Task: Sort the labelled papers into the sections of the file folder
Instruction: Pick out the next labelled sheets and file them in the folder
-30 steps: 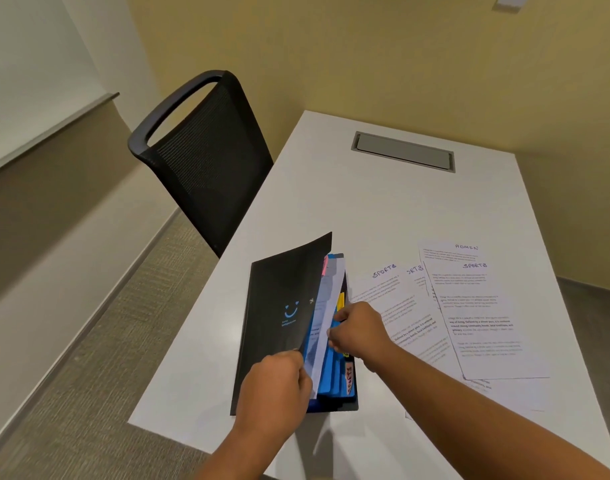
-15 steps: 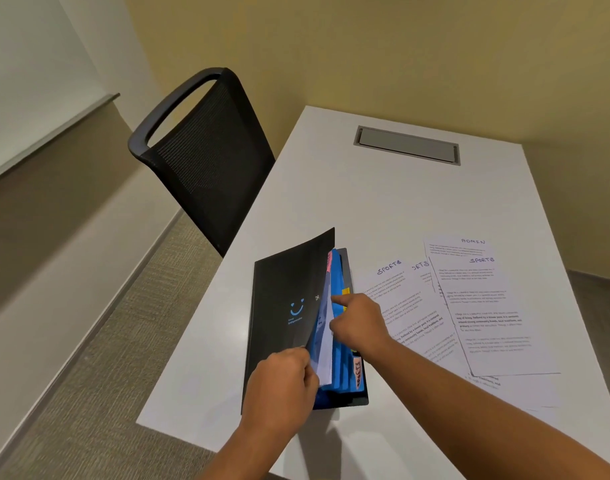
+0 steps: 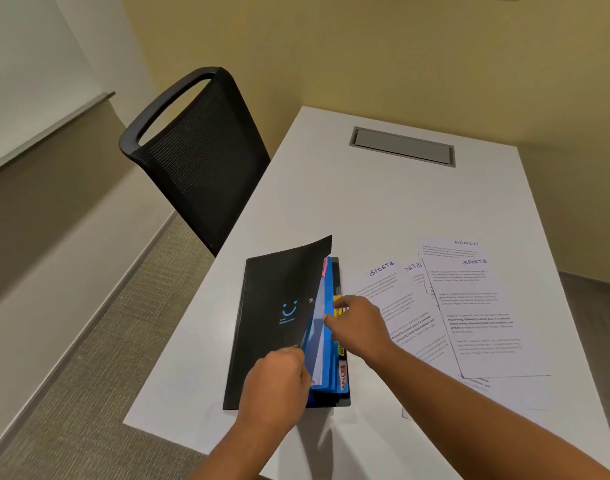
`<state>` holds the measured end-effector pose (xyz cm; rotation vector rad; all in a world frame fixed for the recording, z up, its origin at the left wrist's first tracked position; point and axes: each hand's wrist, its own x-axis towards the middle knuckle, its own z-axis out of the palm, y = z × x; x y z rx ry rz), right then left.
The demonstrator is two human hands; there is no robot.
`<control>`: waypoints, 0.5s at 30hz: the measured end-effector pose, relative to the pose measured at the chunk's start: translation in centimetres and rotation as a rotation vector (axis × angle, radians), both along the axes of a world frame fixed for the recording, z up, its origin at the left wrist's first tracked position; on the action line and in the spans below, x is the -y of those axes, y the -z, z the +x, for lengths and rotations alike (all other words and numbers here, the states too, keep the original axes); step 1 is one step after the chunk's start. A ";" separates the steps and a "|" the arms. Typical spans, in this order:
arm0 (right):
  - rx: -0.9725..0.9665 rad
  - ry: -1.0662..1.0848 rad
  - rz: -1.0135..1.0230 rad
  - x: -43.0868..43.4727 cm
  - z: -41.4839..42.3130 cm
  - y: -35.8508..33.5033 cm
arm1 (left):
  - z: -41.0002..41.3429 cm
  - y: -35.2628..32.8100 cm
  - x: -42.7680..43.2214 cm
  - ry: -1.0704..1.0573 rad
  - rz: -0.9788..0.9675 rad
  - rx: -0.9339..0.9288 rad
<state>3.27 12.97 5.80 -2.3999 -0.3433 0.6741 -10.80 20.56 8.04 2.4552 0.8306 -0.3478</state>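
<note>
— While lying on tabletop (image 3: 331,188), folder (image 3: 279,327) cover lifted, pinched in left hand (image 3: 274,386) grip.
— Right hand (image 3: 359,327)?
— Fingertips pressed among blue dividers (image 3: 328,348); grip pinching nothing. Papers (image 3: 470,306) just beside folder.

Left hand (image 3: 274,386) low and near, fingers curled into a pinch, knuckles up. Right hand (image 3: 359,325) further forward, forearm coming in from lower right, index finger extended to the left, other fingers loosely bent.
</note>
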 end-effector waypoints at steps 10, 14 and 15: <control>-0.074 -0.007 -0.017 13.2 2.3 1.2 | 2.0 4.3 1.9 0.256 0.239 -0.317; -0.060 0.010 -0.078 19.5 3.9 1.9 | 2.4 6.1 4.3 0.272 0.303 -0.404; -0.052 0.008 -0.089 21.0 4.4 2.1 | 2.6 6.4 5.1 0.269 0.312 -0.429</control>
